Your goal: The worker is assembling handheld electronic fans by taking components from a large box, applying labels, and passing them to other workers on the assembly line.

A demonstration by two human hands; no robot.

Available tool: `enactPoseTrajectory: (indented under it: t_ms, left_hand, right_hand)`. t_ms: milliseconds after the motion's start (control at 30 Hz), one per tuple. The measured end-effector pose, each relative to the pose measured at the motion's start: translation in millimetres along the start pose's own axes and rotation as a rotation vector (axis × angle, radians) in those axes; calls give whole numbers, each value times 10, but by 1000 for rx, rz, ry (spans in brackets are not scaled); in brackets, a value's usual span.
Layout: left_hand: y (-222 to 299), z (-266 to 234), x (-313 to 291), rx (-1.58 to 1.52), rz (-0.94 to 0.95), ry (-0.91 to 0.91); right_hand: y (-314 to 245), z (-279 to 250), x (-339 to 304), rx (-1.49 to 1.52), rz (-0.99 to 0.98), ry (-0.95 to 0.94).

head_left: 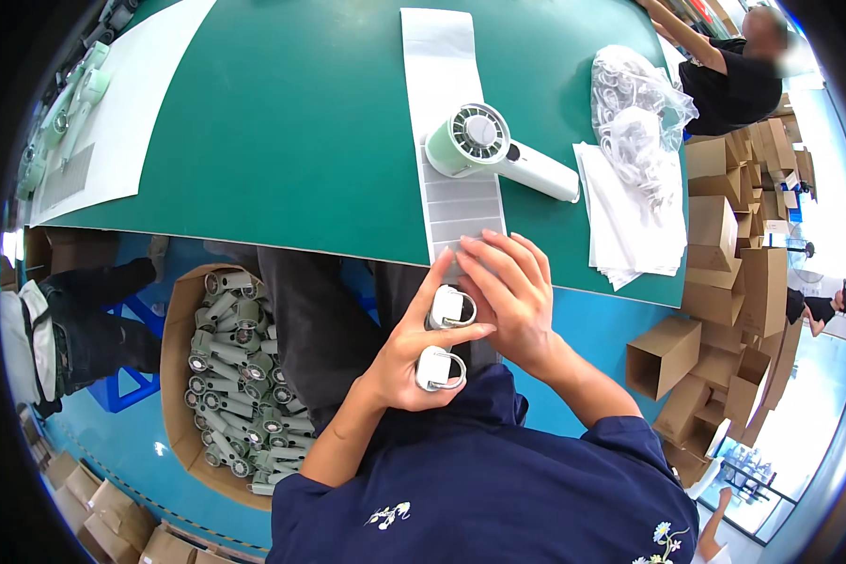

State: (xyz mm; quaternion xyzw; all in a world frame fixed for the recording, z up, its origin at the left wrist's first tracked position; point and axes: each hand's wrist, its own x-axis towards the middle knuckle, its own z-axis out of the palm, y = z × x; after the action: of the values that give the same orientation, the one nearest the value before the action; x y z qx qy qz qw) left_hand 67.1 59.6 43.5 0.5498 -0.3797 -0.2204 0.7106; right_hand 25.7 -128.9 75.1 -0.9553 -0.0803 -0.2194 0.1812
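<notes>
My left hand (399, 367) is closed around two handheld fans, held side by side. Only their white handle ends show, the upper handle end (447, 306) and the lower handle end (432, 368), each with a thin wire-like loop. The fan heads are hidden. My right hand (512, 296) lies with fingers stretched out beside the upper handle, its fingertips by the near end of a label strip (462, 209). My left index fingertip is there too. Across the strip lies another handheld fan (540, 172), with a pale green round head and a white handle.
On the green table (282, 113) lie white sheets (630, 230), a clear plastic bag of white cords (630, 113) and more fans (80, 94) at far left. A carton (183, 376) full of fans stands at left below. Cardboard boxes (714, 357) and other people are around.
</notes>
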Motion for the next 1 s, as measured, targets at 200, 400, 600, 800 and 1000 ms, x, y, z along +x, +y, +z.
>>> enactPoseTrajectory:
  t_ms: [200, 400, 600, 800, 1000]
  left_hand:
    - [-45, 10, -9, -1, -1, 4]
    - [-62, 30, -23, -2, -17, 18]
    - [-92, 20, -55, -7, 1, 26]
    - [-51, 276, -258, 177, 69, 90]
    - [-157, 638, -317, 357, 219, 236]
  right_hand:
    - [-25, -44, 58, 42, 11, 17]
    - [11, -67, 88, 210, 121, -9]
    - [18, -163, -32, 314, 137, -9]
    - [-56, -533, -260, 776, 437, 43]
    - [-273, -803, -88, 908, 506, -397]
